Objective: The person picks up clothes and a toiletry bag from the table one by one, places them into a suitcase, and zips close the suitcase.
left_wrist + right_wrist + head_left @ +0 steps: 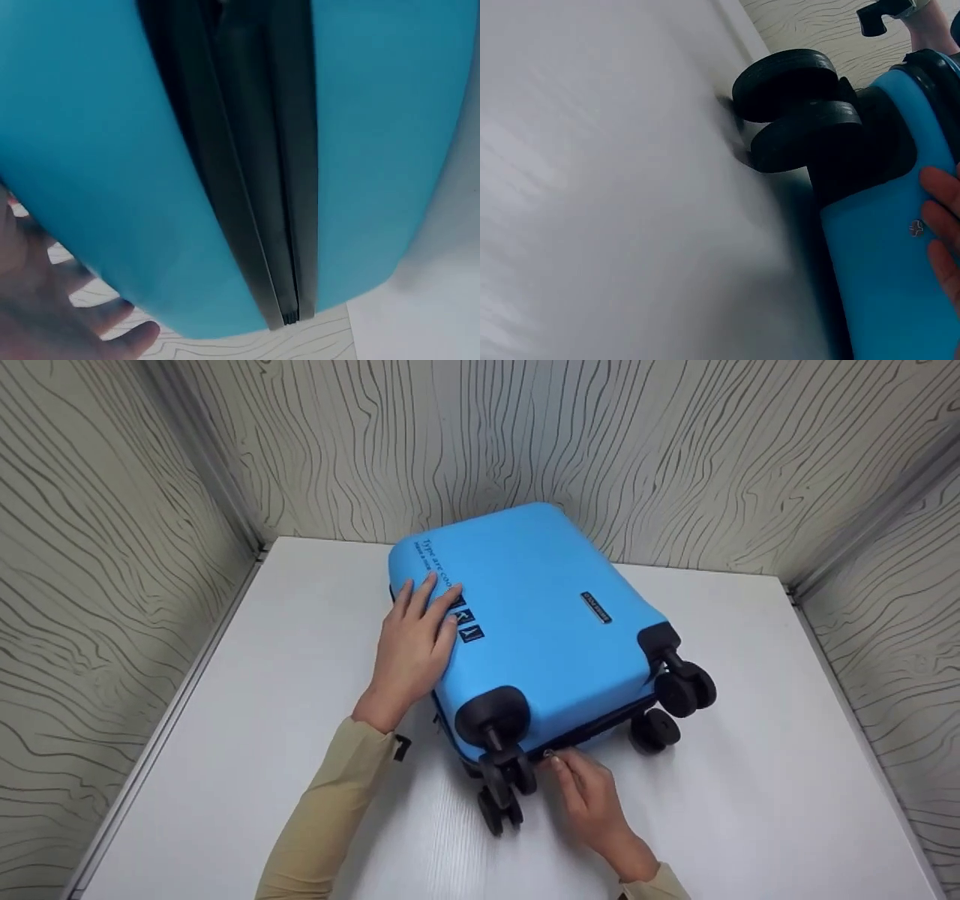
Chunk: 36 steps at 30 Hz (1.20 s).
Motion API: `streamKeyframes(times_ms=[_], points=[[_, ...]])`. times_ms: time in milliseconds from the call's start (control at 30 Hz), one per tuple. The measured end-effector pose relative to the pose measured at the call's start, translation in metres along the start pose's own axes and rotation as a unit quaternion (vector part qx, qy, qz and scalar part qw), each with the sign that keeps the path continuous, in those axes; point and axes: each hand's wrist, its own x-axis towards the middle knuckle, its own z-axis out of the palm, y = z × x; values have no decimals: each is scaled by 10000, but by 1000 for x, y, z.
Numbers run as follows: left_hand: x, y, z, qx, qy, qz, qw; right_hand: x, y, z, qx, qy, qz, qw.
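Observation:
A blue hard-shell suitcase (540, 585) lies flat with its wheeled end toward me. My left hand (412, 641) rests on its upper shell at the left edge, fingers extended beside the printed lettering. In the left wrist view, the black zipper seam (255, 150) runs down between the two blue shell halves. My right hand (592, 802) is at the near end, between the wheels. Thumb and forefinger pinch a small metal zipper pull (549, 754) on the seam. In the right wrist view, the right hand's other fingers (941, 217) lie along the lower shell.
Black double wheels (499, 780) stick out at the near left corner, with more wheels (684, 690) at the right corner. The suitcase is on a white table (750, 735). Wood-grain patterned panels (480, 442) stand behind and on both sides.

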Motion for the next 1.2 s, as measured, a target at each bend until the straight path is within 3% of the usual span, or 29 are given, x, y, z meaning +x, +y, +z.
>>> streamKeyframes(times_ms=[367,800,1000,1200], points=[[-12,8,6,287,314,-83,9991,3,16,-9,-563,433,-138,9974],[-35,25,15,900,598,46,9941,10,32,-37,-884,703,652,9915],[-47,35,18,1292,594,-20,9898,28,47,-54,-788,454,817,9925],[-53,41,24,1566,613,-8,9858,52,67,-67,-1150,275,569,9913]])
